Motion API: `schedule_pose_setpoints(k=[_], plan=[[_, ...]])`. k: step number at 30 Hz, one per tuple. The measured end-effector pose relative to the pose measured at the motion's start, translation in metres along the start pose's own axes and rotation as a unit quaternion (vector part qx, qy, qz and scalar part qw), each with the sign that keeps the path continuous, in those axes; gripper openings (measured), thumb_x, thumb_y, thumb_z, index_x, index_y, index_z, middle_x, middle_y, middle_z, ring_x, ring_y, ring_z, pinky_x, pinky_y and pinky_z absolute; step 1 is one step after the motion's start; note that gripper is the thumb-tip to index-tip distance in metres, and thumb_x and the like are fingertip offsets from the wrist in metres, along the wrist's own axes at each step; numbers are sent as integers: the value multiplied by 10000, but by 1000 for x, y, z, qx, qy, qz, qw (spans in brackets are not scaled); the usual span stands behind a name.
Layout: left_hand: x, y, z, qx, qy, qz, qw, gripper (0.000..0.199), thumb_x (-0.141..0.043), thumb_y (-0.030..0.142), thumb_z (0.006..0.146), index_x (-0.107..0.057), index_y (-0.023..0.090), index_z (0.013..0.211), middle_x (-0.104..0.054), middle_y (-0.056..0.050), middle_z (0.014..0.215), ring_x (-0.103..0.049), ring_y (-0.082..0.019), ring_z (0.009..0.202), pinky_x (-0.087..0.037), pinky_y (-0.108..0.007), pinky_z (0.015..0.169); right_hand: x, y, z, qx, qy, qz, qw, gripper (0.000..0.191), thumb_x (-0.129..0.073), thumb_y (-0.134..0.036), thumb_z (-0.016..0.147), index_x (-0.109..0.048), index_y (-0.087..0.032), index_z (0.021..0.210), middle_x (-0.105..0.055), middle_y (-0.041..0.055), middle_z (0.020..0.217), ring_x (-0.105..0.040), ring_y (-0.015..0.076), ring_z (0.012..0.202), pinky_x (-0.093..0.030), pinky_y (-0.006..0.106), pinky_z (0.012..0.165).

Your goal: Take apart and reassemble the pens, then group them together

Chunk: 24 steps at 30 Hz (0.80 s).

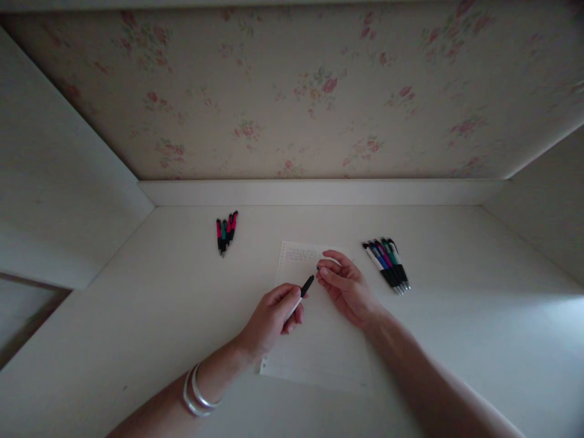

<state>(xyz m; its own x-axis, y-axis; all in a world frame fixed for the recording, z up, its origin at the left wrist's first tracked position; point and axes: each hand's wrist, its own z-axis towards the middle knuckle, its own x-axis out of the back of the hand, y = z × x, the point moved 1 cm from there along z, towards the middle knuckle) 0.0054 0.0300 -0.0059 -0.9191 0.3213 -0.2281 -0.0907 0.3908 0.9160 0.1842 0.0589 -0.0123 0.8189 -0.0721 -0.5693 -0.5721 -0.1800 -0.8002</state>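
Observation:
Over the paper sheet (319,359), my left hand (279,309) is closed around a black and white pen (306,287), its black end pointing up and right. My right hand (344,286) pinches a small dark piece (319,268) between thumb and fingers, just beyond the pen's black end and apart from it. The sheet lies flat, with several lines of handwriting near its top and punched holes along its left edge.
Several pens (387,266) with white, blue, purple and green barrels lie side by side right of the sheet. Another group of pens (227,233), pink and teal with black, lies at the back left. White panels and a floral-patterned wall (274,97) bound the white desktop (182,316).

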Motion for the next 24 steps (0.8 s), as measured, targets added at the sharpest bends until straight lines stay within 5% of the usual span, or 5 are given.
schedule_pose_setpoints(k=[9,24], plan=[[1,1,0,17,-8,-9,1000,313,-569,476,894,-586,165,861,-585,27,620,-376,-51,427,-222,-195,419,-3,-3,-3,-7,-50,-8,999,375,-871,-223,667,-672,-282,979,-715,-48,861,-635,96,738,-525,226,722],[0,2,0,17,-17,18,1000,309,-557,464,906,-583,166,829,-587,17,627,-379,-57,441,-239,-195,421,-3,-2,-4,-14,-48,-34,998,306,-844,-266,681,-725,-267,963,-707,-2,869,-593,127,697,-499,253,643]])
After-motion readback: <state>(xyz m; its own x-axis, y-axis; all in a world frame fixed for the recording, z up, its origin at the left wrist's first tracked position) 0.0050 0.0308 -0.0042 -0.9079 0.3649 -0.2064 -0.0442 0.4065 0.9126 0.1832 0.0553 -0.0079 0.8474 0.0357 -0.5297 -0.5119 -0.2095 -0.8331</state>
